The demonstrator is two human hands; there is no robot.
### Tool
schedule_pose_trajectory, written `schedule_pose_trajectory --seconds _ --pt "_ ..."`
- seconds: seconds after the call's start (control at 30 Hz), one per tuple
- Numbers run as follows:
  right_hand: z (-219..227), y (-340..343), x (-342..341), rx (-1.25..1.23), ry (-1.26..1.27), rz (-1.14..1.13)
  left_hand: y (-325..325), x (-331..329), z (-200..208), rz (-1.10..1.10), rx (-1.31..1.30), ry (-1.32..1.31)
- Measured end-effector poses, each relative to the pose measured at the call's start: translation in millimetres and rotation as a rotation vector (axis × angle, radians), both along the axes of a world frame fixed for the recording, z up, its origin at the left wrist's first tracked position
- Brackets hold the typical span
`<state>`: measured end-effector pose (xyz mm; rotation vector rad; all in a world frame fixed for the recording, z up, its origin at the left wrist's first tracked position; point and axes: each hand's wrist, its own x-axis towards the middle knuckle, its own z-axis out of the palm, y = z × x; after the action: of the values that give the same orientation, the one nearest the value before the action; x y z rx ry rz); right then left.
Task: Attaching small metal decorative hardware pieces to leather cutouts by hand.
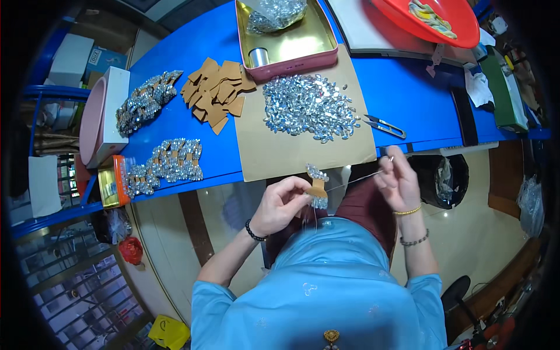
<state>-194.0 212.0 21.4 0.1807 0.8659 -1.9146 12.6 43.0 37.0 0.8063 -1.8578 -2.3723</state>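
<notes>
My left hand [281, 205] pinches a small tan patch [316, 189] with clear rhinestones at both ends, just off the table's front edge. From the patch a pale thread [357, 180] runs taut to my raised right hand [400, 185]. The fingers of that hand are closed on the thread's far end; a needle cannot be made out there. Loose thread also hangs below the patch. Beyond my hands, a heap of loose rhinestones [309, 108] lies on a brown board [256, 153]. Left of it are stacked bare tan patches [214, 92].
Rhinestone-covered patches stand in a row [149, 100], with another group [175, 162] nearer. A pink tin [291, 67] holds a thread spool [258, 57] and a bag of stones [274, 17]. Thread snips [385, 126] lie right of the heap. A red basin [466, 32] sits far right.
</notes>
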Motion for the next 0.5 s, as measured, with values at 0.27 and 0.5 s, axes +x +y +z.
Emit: schedule_pose_trajectory --seconds 0.27,0.5 --pt "-49.8 80.0 -95.1 0.358 0.517 -0.405 -16.5 12.9 5.7 -0.076 -0.191 0.04" --pt "-37.1 75.1 -98.4 0.443 0.545 -0.44 0.2 6.0 47.3 -0.356 -1.037 0.386"
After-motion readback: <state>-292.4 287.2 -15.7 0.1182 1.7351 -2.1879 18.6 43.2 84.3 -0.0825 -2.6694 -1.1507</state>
